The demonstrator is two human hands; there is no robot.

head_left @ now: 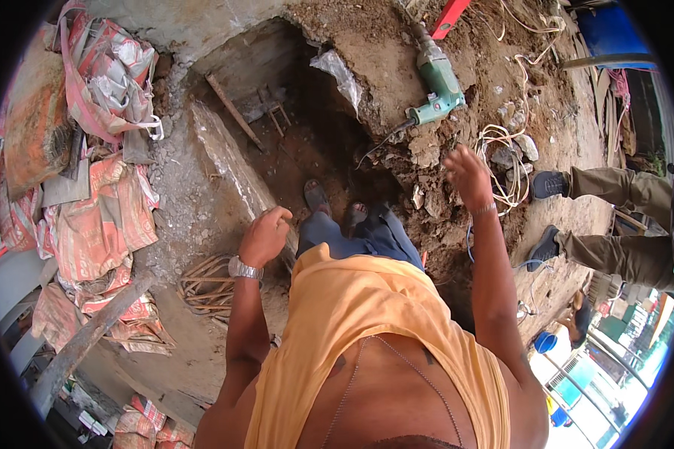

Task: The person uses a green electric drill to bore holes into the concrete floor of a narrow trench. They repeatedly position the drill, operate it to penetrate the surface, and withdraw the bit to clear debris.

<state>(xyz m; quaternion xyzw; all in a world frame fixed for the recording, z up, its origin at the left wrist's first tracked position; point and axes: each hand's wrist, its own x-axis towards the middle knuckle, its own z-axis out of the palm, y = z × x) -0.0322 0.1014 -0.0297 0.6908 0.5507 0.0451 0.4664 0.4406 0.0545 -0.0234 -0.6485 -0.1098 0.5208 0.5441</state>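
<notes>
I stand in a dug pit (307, 150) with my feet on its dark earth floor. My left hand (266, 236), with a watch at the wrist, is by the pit's concrete edge (232, 161). Its fingers are loosely bent and nothing shows in them; whether it touches the edge I cannot tell. My right hand (469, 178) is over the broken soil on the right, fingers apart and holding nothing. Beyond it a green power drill (437, 84) lies on the dirt bank, its dark cord hanging into the pit. A coil of pale wire (502, 161) lies beside my right hand.
Red-and-white sacks (105, 209) and a wooden pole (90, 337) lie at left, with a bundle of bent rods (206, 284) nearer. A stick (234, 112) leans in the pit. A person's legs (614, 191) stand at right. A red bar (451, 16) lies beyond the drill.
</notes>
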